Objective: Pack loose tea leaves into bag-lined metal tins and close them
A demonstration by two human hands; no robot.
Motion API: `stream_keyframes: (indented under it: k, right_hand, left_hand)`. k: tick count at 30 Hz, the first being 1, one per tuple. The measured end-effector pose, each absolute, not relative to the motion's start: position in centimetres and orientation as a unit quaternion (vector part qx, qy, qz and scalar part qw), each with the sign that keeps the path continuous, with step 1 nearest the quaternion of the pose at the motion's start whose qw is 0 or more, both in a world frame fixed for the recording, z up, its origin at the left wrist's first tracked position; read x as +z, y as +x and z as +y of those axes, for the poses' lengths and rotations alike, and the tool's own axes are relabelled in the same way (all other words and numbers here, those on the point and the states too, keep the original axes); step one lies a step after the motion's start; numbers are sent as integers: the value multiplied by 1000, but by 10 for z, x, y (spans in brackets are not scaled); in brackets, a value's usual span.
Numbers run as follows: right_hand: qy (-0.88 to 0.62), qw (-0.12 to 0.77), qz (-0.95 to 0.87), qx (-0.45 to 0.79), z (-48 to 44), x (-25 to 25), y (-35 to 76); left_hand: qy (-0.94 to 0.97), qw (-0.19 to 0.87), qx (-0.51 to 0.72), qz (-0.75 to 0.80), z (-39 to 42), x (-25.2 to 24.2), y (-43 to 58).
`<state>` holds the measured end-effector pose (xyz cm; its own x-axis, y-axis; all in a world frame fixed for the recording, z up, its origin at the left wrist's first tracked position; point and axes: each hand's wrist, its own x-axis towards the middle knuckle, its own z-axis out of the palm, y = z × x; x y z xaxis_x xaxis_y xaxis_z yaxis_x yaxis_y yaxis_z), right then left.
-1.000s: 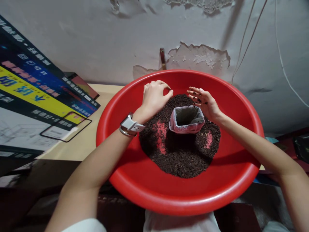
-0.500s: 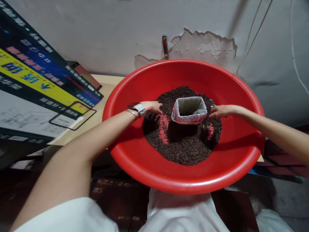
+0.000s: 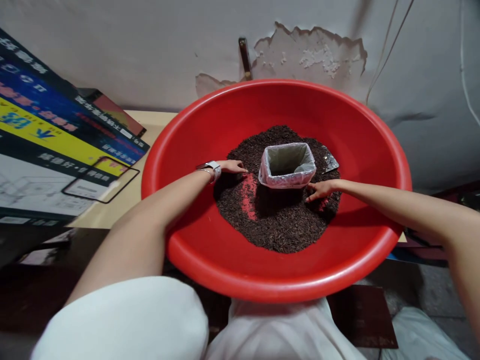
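Note:
A wide red basin (image 3: 277, 277) holds a spread heap of dark brown, grain-like bits (image 3: 287, 227). In the heap's middle stands a small rectangular container (image 3: 287, 180) lined with a clear plastic bag. My left hand (image 3: 233, 166) lies over the heap just left of the container, fingers stretched out and nothing visible in them. To the container's right, my right hand (image 3: 321, 189) reaches down with fingers apart, fingertips at the bits near its lower right corner. Behind that hand a shiny flat piece (image 3: 330, 163) with pale specks rests on the heap; its kind is unclear.
The basin sits on a pale board (image 3: 153, 122). A large printed box (image 3: 56, 135) with a black wire handle (image 3: 101, 180) leans at the left. Behind is a wall with peeling plaster (image 3: 315, 55) and hanging cords (image 3: 390, 50). A dark handle-like object (image 3: 245, 57) stands behind the rim.
My right hand has moved left and nearer to me, uncovering the shiny flat piece. My left hand's fingers have straightened. The head view has shifted slightly.

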<state>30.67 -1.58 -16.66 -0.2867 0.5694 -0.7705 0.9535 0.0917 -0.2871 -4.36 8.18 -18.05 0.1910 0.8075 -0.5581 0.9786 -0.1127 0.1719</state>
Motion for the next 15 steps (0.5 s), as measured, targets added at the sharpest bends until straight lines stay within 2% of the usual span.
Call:
stream_keyframes:
  k: [3, 8, 15]
  right_hand:
    - [534, 290, 602, -518, -27, -163, 301]
    - [514, 312, 566, -564, -39, -162, 297]
    - [495, 253, 517, -651, -60, -162, 288]
  left_hand:
    - [715, 344, -191, 577, 67, -179, -32]
    - [552, 581, -296, 520, 4, -182, 7]
    - [527, 647, -239, 496, -74, -174, 42]
